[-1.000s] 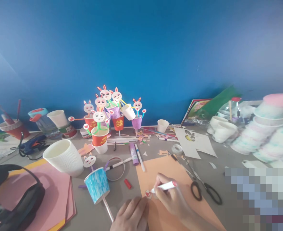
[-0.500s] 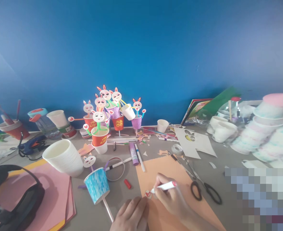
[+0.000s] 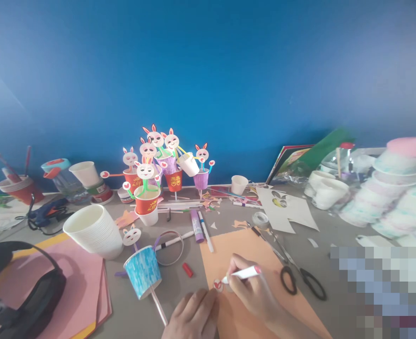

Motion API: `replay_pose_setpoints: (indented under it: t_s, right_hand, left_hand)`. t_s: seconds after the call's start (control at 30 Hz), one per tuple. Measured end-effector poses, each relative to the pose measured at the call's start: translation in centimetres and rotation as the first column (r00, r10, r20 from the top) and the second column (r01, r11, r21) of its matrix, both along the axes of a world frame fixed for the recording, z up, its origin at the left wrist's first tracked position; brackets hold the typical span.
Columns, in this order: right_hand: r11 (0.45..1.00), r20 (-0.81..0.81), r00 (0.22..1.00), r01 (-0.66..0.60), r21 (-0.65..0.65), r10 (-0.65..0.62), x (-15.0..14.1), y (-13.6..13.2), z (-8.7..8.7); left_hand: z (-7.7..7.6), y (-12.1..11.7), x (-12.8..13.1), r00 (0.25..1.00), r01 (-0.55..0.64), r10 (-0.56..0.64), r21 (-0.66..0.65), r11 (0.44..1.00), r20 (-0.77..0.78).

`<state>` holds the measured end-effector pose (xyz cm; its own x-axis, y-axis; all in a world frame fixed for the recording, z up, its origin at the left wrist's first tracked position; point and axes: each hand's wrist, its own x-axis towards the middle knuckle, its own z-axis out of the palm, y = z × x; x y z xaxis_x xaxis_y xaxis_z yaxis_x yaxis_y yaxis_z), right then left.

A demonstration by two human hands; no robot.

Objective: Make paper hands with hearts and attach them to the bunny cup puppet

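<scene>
One small white disc (image 3: 218,285) with red heart, on orange paper (image 3: 243,249); right hand (image 3: 248,287) grips white marker (image 3: 241,273), tip at disc; left hand (image 3: 193,313) flat beside it, scissors (image 3: 301,273) right.

Bare tabletop (image 3: 177,287) lies open between the blue cup (image 3: 143,272) and the orange paper (image 3: 243,249), apart from a red marker cap (image 3: 187,270). Scissors (image 3: 301,273) block the sheet's right edge; a white cup stack (image 3: 93,230) stands left of centre.
</scene>
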<state>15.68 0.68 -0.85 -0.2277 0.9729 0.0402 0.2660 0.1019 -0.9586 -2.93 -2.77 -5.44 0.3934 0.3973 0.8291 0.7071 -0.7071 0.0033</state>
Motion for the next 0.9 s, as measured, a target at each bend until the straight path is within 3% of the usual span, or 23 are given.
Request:
replay_pose_setpoints:
  t_s: [0.13,0.27,0.33,0.77,0.9]
  right_hand:
    - [1.0,0.01,1.0,-0.007,0.004,0.007,-0.1,0.0,0.2]
    - [1.0,0.017,1.0,-0.017,0.006,0.017,-0.2,0.0,0.4]
    - [1.0,0.013,1.0,-0.017,0.006,0.017,-0.2,-0.1,0.5]
    - [1.0,0.017,1.0,-0.022,-0.008,0.023,-0.3,-0.2,0.9]
    - [0.999,-0.021,0.999,-0.045,-0.02,0.044,-0.3,-0.2,0.8]
  left_hand:
    - [-0.1,-0.1,-0.5,0.998,0.006,-0.008,-0.029,1.0,-0.069]
    - [1.7,-0.6,-1.7,0.957,0.026,-0.074,-0.171,0.985,-0.281]
    - [2.3,-0.8,-2.0,0.951,0.009,-0.07,-0.202,0.979,-0.3]
    - [2.4,-0.6,-1.4,0.965,0.017,-0.062,-0.175,0.984,-0.255]
    - [1.1,-0.1,-0.3,0.999,0.016,-0.018,-0.046,0.999,-0.048]
